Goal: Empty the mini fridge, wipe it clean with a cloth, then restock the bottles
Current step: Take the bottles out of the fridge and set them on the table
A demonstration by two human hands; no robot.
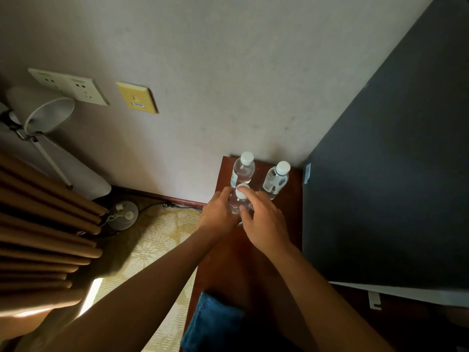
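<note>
A: Where are the bottles?

B: 3 clear ones with white caps stand on the brown wooden top (pixel 291 219). The near bottle (pixel 237 203) sits between both sets of fingers; the left hand (pixel 219 213) curls round its left side and the right hand (pixel 265 224) wraps its right side, thumb near the cap.

A: The others?

B: The back-left bottle (pixel 243 171) stands just beyond the fingertips, the back-right bottle (pixel 276 179) beyond the right fingers, both untouched.

A: The cloth?

B: A blue cloth (pixel 213 323) lies well behind the hands, under the forearms. The black fridge (pixel 393 186) stands right of the right hand
</note>
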